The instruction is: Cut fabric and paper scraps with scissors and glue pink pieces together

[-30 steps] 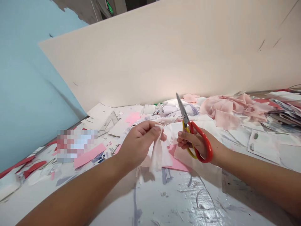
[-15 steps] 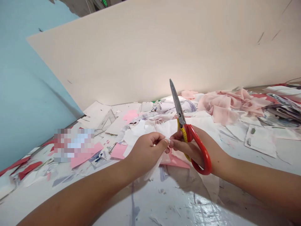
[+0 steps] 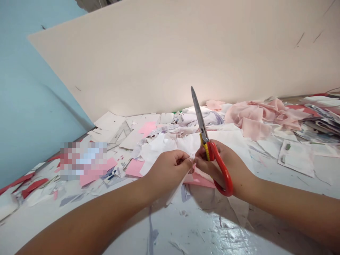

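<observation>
Between thumb and fingers, my left hand (image 3: 171, 171) pinches a small white fabric piece (image 3: 174, 193), whose loose end hangs below the palm. My right hand (image 3: 221, 164) is closed around scissors (image 3: 203, 131) with red and yellow handles, blades together and pointing up. Its thumb and finger also meet the fabric right beside my left fingertips. How much cloth lies between the fingertips is hidden. Under and behind the hands are white cloth (image 3: 159, 150) and a pink piece (image 3: 199, 180).
Scraps cover the white table (image 3: 186, 230). Peach fabric (image 3: 262, 117) is heaped at the back right, near a stack of folded cloth (image 3: 322, 122). A clear set square (image 3: 120, 132) lies back left. A cream board (image 3: 172, 60) stands behind, beside a blue wall (image 3: 34, 95).
My right hand has come left, its fingertips meeting my left hand's at the fabric. The scissors moved left with it, blades still upward. The view shifted slightly.
</observation>
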Action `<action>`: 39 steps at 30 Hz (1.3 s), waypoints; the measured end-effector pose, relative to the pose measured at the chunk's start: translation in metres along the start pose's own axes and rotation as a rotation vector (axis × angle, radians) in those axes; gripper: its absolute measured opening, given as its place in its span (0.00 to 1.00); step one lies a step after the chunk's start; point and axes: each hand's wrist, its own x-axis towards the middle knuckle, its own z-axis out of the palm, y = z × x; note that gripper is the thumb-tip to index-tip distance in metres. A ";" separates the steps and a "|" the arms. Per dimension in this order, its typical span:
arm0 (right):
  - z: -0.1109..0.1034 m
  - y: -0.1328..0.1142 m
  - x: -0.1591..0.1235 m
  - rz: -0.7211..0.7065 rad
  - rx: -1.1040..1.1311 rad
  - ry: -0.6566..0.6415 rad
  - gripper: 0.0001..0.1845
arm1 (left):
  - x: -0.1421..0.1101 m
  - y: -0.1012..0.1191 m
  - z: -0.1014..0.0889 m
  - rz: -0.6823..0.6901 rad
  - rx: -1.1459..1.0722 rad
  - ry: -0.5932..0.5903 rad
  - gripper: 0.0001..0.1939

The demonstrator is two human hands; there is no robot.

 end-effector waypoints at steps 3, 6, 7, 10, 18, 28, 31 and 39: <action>0.000 0.003 0.000 0.021 0.025 -0.039 0.07 | 0.002 -0.002 -0.001 0.001 -0.054 -0.060 0.14; -0.001 0.005 0.001 0.047 0.003 -0.052 0.07 | 0.003 -0.004 -0.001 0.007 -0.118 -0.087 0.13; -0.002 0.005 0.002 0.041 -0.008 -0.051 0.07 | 0.003 -0.004 -0.001 0.013 -0.136 -0.089 0.12; -0.003 0.004 0.003 0.010 -0.042 -0.040 0.07 | 0.004 -0.006 -0.001 0.034 -0.177 -0.094 0.12; -0.006 0.003 0.006 -0.005 -0.041 -0.055 0.05 | 0.003 -0.010 -0.001 0.002 -0.296 -0.085 0.19; -0.004 0.002 0.003 0.008 0.027 -0.060 0.08 | 0.000 -0.010 0.002 0.051 -0.254 -0.083 0.17; -0.003 0.001 0.001 0.005 0.028 -0.022 0.09 | 0.001 -0.009 0.003 0.012 -0.316 -0.115 0.17; 0.000 0.003 -0.001 0.018 0.055 0.009 0.09 | 0.006 -0.011 0.006 -0.128 -0.552 -0.216 0.15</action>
